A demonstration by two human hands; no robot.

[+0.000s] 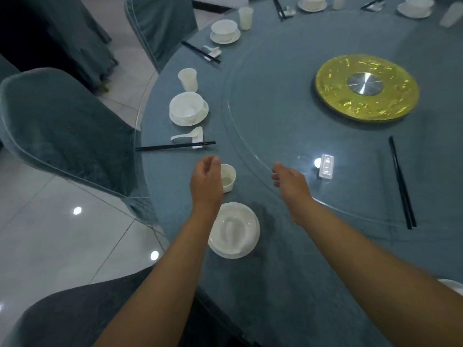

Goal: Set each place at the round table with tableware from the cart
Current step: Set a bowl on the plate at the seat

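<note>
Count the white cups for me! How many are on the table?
5, maybe more out of view: one by the left hand at; one past the next bowl; one farther along; two blurry ones at the far edge and.

On the worktop [288,284] stand four cups: [228,177], [188,79], [245,18] and one blurred at the far right [451,15]. Five bowls sit on saucers: [234,230], [188,108], [224,31], [312,2], [417,6]. There are five pairs of black chopsticks: [175,146], [200,51], [278,7], [374,2], [402,182]. Two spoons show clearly: [188,136], [211,49]. One gold disc [367,87] lies in the middle. Two hands: [206,176], [290,182].
</note>
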